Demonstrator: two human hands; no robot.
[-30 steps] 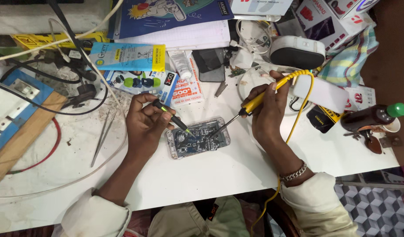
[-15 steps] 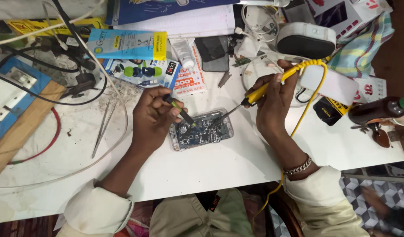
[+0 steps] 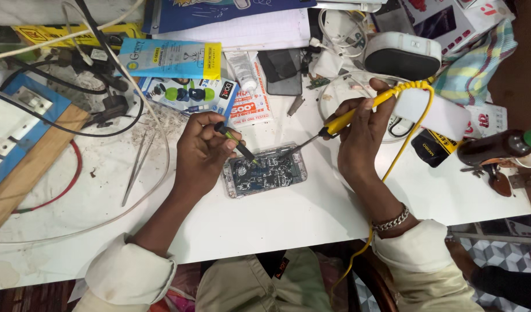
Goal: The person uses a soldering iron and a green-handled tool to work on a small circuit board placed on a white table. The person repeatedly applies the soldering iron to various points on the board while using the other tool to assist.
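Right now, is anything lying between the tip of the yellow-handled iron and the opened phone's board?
Nothing visible does. The right hand holds the yellow-handled iron with its metal tip slanting down to the opened phone. The left hand brings a small screwdriver in from the other side, apart from the iron's tip.

Bright even overhead light, soft shadows, sharp focus, slight edge distortion

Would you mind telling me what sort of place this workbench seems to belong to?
Probably a small electronics repair bench: an opened device with its circuit board exposed, a yellow soldering iron in the right hand, and tweezers among loose cables.
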